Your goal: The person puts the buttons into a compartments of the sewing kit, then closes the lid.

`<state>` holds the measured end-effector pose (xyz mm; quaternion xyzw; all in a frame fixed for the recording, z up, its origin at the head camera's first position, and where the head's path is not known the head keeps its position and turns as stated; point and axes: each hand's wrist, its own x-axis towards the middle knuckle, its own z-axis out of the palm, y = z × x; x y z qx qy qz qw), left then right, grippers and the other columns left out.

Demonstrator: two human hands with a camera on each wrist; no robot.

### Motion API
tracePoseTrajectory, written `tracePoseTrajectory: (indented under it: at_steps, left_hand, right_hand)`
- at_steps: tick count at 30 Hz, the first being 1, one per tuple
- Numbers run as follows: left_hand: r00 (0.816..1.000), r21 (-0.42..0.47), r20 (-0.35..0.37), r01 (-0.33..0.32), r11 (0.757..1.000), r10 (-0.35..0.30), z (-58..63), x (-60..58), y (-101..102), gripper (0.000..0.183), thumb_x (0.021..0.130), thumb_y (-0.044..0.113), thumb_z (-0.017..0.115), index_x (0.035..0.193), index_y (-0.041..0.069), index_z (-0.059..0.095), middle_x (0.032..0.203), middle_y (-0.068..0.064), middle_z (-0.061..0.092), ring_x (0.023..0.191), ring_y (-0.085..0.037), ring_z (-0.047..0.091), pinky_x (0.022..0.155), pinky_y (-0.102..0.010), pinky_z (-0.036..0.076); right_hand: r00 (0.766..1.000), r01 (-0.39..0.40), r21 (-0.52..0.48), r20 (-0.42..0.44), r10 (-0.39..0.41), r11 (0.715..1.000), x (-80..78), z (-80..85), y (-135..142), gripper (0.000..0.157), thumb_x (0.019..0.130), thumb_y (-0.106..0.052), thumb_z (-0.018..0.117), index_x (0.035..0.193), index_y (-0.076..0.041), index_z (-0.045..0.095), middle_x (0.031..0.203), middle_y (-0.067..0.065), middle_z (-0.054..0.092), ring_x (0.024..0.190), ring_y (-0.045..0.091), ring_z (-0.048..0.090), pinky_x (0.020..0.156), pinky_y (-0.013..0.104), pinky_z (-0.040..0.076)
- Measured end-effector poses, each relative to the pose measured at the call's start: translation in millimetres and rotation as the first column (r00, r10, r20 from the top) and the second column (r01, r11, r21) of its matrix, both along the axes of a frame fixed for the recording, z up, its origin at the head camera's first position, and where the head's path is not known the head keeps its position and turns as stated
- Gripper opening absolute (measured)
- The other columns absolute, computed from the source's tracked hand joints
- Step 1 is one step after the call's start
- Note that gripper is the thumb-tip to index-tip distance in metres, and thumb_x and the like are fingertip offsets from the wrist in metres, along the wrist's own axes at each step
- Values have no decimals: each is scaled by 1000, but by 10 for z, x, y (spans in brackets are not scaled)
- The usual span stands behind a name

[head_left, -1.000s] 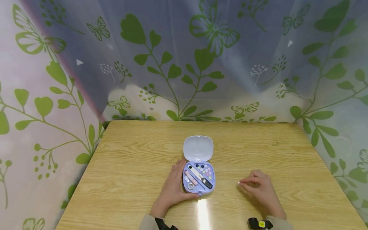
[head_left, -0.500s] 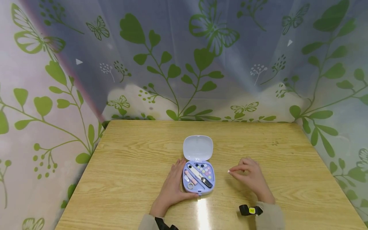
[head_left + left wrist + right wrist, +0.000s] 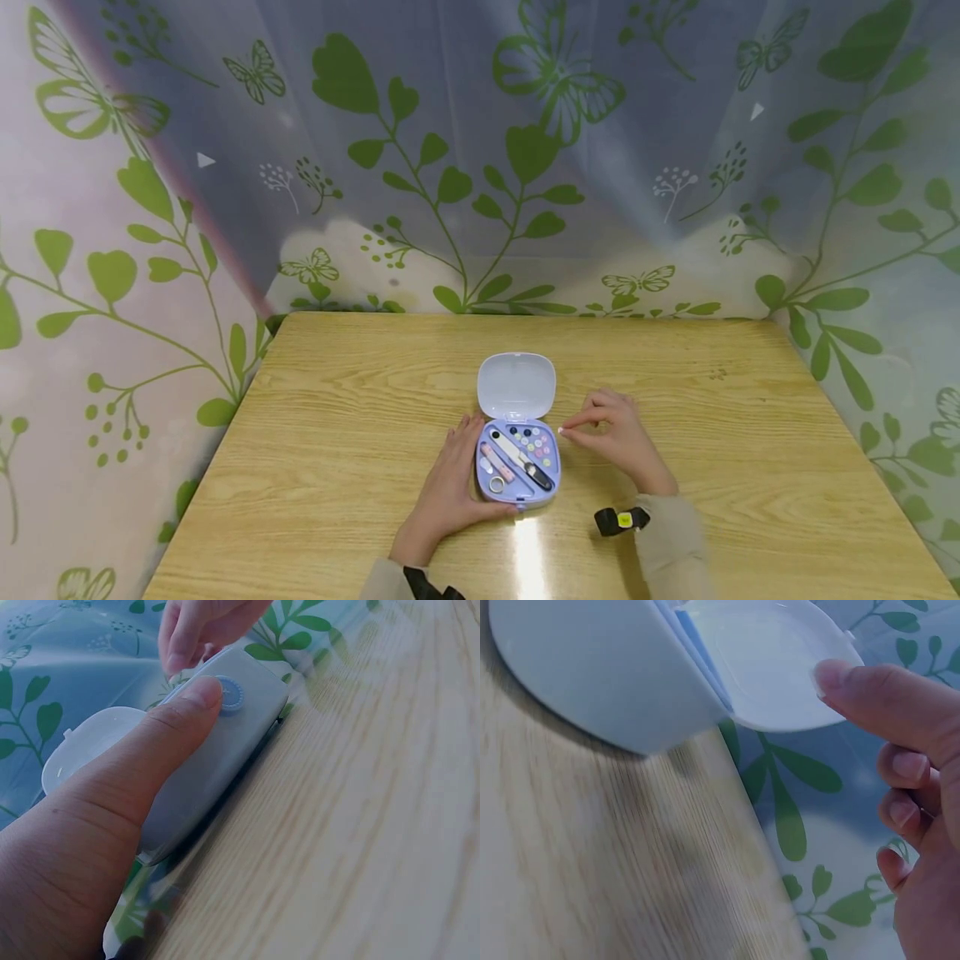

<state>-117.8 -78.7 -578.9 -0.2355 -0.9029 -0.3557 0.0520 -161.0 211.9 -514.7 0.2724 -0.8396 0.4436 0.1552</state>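
Observation:
A lilac sewing kit box (image 3: 537, 502) stands on the table with its pale lid (image 3: 517, 385) tipped back. My left hand (image 3: 450, 487) holds it, fingers along the left side and thumb at the front, by the round blue catch (image 3: 231, 694) in the left wrist view. Beside the box's upper right rim, my right hand (image 3: 617, 432) pinches a small white button (image 3: 560, 430) between thumb and forefinger. Several small coloured buttons (image 3: 542, 451) fill the right compartment. A white-and-black slim tool (image 3: 517, 454) lies diagonally, near a pink-and-white tube (image 3: 497, 463) and a ring (image 3: 497, 484).
The wood-grain table (image 3: 360, 392) reaches back to a curtain (image 3: 465, 167) printed with leaves and butterflies. Similar cloth hangs at both sides. A black strap (image 3: 621, 522) with a yellow patch circles the right wrist.
My right hand has moved left and away from me, bringing the pinched white button from the right part of the table to the box's rim. The left hand and box stay put.

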Motion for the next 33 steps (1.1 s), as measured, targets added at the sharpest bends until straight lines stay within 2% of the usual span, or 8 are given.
tracePoseTrajectory:
  at_steps: [4, 7, 11, 15, 22, 27, 33]
  left_hand:
    - [1000, 6, -7, 3, 1000, -3, 3, 0, -1, 136, 59, 75, 80, 160, 12, 15, 164, -10, 20, 152, -23, 12, 125, -42, 9]
    - [1000, 8, -9, 5, 1000, -5, 9, 1, -2, 136, 59, 75, 80, 160, 11, 15, 164, -11, 20, 152, -25, 12, 125, -43, 9]
    - [1000, 0, -1, 4, 1000, -4, 8, 2, -3, 135, 59, 76, 79, 160, 12, 14, 164, -10, 19, 152, -22, 11, 125, -42, 9]
    - [1000, -13, 16, 2, 1000, -2, -1, -3, -6, 135, 60, 77, 77, 160, 14, 13, 165, -8, 17, 152, -17, 7, 125, -38, 6]
    - [1000, -19, 14, 5, 1000, -4, 7, 3, 0, 135, 61, 76, 78, 160, 14, 12, 165, -8, 17, 152, -18, 8, 125, -39, 8]
    - [1000, -12, -6, 5, 1000, -5, 15, 6, 3, 135, 61, 77, 77, 160, 11, 14, 164, -10, 19, 152, -23, 11, 125, -43, 10]
    - [1000, -11, -9, 4, 1000, -4, 12, 4, -1, 135, 61, 77, 76, 160, 11, 14, 164, -10, 19, 152, -23, 11, 125, -42, 10]
  right_hand:
    - [999, -41, -11, -16, 41, 999, -76, -26, -92, 20, 67, -2, 89, 77, -17, 80, 70, -4, 50, 74, 10, 40, 75, 35, 19]
    - [998, -64, -24, -3, 64, 998, -111, -58, -158, 21, 67, -1, 89, 77, -17, 80, 70, -9, 49, 74, 11, 40, 76, 34, 19]
    - [997, -73, -30, 27, 74, 997, -128, -123, -236, 19, 66, -3, 90, 77, -16, 80, 70, -10, 51, 74, 11, 40, 77, 34, 20]
    - [997, -69, -23, 45, 70, 997, -132, -204, -289, 17, 67, -7, 90, 76, -17, 80, 68, -9, 48, 74, 10, 39, 75, 34, 20]
    - [985, -32, 27, 170, 27, 999, -125, -230, -348, 13, 72, -12, 88, 78, -20, 80, 75, -14, 55, 82, 12, 46, 87, 42, 22]
    - [986, -11, 61, 168, 1, 998, -115, -193, -380, 12, 72, -13, 89, 76, -19, 79, 76, -12, 58, 80, 11, 46, 85, 40, 23]
    - [992, 0, 101, 128, -13, 995, -106, -159, -409, 13, 70, -12, 90, 74, -18, 79, 73, -8, 56, 76, 9, 43, 81, 39, 22]
